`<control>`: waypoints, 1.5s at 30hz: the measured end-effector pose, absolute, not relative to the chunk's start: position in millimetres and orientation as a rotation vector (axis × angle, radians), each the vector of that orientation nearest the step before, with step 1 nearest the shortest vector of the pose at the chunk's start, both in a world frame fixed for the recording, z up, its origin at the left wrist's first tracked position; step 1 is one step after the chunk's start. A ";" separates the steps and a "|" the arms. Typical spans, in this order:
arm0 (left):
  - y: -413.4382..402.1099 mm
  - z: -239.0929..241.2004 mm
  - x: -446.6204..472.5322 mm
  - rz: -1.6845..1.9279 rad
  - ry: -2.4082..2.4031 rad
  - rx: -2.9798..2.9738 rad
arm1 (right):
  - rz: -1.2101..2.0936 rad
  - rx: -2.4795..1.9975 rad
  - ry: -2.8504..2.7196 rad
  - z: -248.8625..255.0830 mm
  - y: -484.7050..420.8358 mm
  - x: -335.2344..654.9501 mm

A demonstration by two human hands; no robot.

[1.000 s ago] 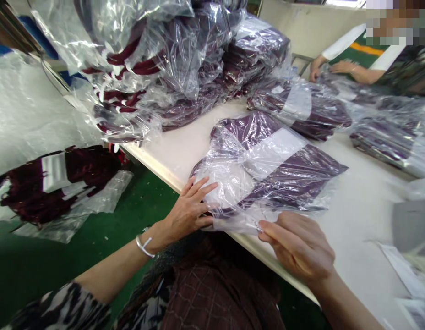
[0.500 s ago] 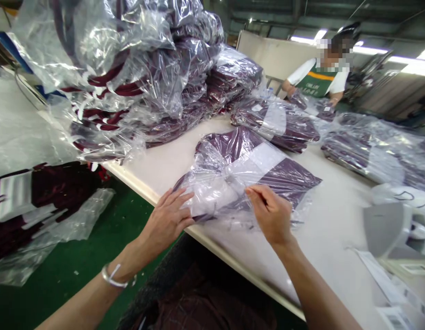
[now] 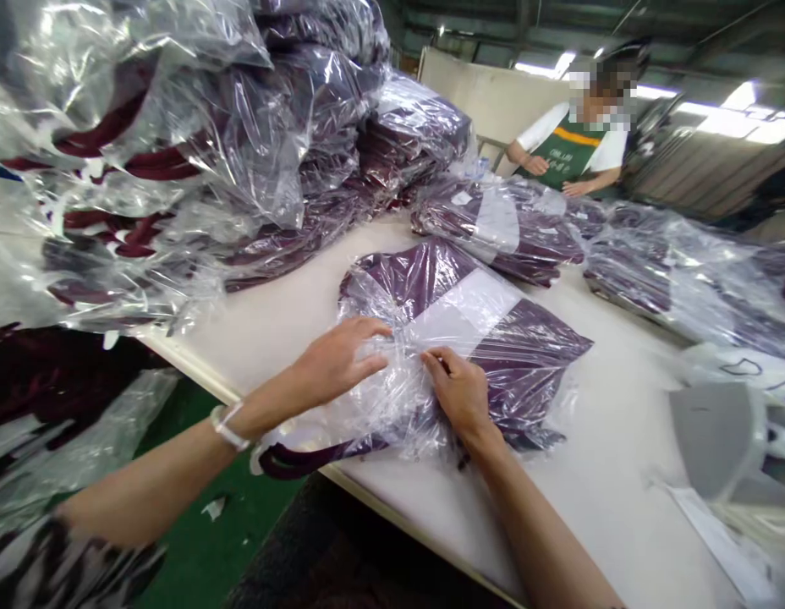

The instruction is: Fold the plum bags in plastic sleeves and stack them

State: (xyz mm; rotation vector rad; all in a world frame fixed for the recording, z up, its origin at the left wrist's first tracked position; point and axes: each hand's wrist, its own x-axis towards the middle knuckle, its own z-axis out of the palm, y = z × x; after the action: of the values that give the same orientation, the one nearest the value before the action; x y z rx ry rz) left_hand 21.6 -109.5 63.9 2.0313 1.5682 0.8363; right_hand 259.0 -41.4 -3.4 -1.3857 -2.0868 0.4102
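Note:
A folded maroon garment in a clear plastic bag [image 3: 529,342] lies in front of me, with a white paper band [image 3: 465,309] across it. My right hand [image 3: 459,389] pinches a gathered bit of the plastic near the bag's middle. Over the left part of the bag, my left hand [image 3: 342,359] has its thumb and fingers apart, the fingertips close to the crumpled film. A maroon loop [image 3: 294,461] sticks out from the bag's near left end, over the table edge.
Tall stacks of bagged maroon garments [image 3: 240,135] stand at the left. More bagged garments [image 3: 500,224] lie farther back on the white table [image 3: 621,440]. A grey and white device [image 3: 716,431] is at right. Across the table stands a person in a green apron [image 3: 567,156].
My left hand has moved up and right over the bag; my right hand has shifted left, still pinching plastic. The maroon loop now shows. The other person's hands have come away from the bags.

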 end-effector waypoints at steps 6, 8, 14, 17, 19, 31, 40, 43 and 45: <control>-12.5 50.6 46.7 0.456 1.016 1.836 | 0.483 -1.248 -2.008 -5.4 -40.7 260.4; -3.2 47.4 45.8 0.360 0.972 1.814 | 0.509 -1.211 -1.980 -6.2 -40.5 261.6; -0.8 51.0 39.6 0.315 1.034 1.738 | 0.576 -1.190 -1.917 -7.4 -41.6 263.2; -5.2 50.0 47.4 0.374 1.108 1.681 | 0.594 -1.217 -1.895 -7.3 -41.6 260.8; -11.6 48.6 56.6 0.421 1.257 1.720 | 0.610 -1.283 -1.899 -1.7 -41.0 260.8; -15.8 11.4 61.9 0.842 1.703 2.123 | 1.273 -1.769 -1.943 56.4 -67.1 344.4; -13.5 9.3 58.6 0.825 1.647 2.080 | 0.790 -1.974 -2.260 51.9 -97.3 362.2; -13.5 10.0 60.7 0.784 1.697 2.106 | 0.637 -2.134 -2.273 48.9 -103.3 361.6; -14.3 12.2 61.6 0.761 1.703 2.092 | 0.560 -2.197 -2.293 46.2 -109.0 370.7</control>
State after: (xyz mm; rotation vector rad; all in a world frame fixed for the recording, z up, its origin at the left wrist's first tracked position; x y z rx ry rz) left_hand 61.6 -14.3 12.2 2.0920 1.7031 0.7608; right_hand 370.7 -109.0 46.2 -2.1974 -2.2926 0.5605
